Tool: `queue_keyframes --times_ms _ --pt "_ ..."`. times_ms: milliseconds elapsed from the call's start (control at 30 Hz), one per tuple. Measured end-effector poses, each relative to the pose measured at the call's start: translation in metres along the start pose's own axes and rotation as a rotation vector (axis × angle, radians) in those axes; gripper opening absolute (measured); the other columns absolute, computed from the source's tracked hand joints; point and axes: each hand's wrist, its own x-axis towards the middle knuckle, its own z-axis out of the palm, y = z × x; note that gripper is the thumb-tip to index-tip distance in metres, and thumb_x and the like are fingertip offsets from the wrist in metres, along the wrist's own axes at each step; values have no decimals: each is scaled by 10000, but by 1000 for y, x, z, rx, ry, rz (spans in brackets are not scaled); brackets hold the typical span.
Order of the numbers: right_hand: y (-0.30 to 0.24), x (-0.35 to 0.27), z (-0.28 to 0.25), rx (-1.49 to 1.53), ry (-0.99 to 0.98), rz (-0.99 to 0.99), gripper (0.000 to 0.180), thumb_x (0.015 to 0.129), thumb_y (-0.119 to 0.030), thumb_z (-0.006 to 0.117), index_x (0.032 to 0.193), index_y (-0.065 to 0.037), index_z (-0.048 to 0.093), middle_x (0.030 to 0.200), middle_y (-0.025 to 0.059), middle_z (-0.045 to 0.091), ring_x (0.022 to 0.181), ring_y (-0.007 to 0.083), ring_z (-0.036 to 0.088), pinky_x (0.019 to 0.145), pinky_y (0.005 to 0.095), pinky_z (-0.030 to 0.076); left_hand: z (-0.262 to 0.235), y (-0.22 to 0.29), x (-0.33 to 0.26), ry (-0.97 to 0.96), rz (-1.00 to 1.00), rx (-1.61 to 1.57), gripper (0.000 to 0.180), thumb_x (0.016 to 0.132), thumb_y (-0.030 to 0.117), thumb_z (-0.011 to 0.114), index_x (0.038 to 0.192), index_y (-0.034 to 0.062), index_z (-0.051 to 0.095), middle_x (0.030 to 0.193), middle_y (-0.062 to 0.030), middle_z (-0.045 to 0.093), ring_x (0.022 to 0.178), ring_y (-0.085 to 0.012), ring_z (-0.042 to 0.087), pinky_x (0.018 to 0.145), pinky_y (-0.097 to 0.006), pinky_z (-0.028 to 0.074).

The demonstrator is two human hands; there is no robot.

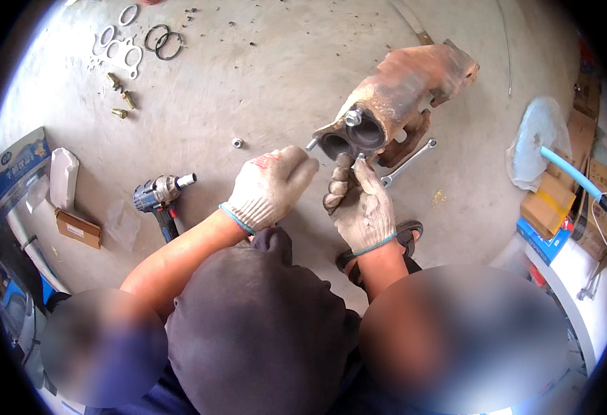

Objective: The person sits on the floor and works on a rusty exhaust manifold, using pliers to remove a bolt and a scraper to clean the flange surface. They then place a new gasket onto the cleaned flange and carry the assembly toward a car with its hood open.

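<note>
A rusty cast exhaust manifold [404, 77] rests on the floor, its two-port flange turned toward me. A shiny nut [352, 117] sits on the flange's upper part, and a bare stud [312, 144] sticks out at its left. My right hand [362, 207], in a soiled white knit glove, has thumb and fingers closed around a small metal stud end [361, 156] at the flange's lower edge. Just left of the flange, my gloved left hand [272, 185] is closed with fingers curled; what it holds, if anything, is hidden.
A combination wrench [409, 163] lies right of the manifold. On the left are a cordless impact wrench [158, 196], a loose nut [237, 143], brass-coloured bolts [119, 113], a metal gasket [132, 59], black rings [169, 46] and a small brown box [77, 229]. Cardboard boxes [549, 200] stand right.
</note>
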Motion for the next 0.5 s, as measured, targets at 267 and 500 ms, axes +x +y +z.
queue_keyframes --times_ms 267,500 --pt "1 4 0 -205 165 -71 237 1028 -331 684 1153 -131 661 947 0 678 718 152 591 658 331 479 6 -1 -3 -125 128 -1 295 980 288 603 1024 20 719 950 -224 720 941 -397 715 822 -456 561" --pt "-5 -2 6 -69 -5 -25 226 1033 -305 668 1172 -127 661 1038 42 680 875 195 645 807 380 574 0 -3 -3 -71 92 -14 288 985 276 598 1035 19 716 964 -224 723 942 -396 717 827 -448 563"
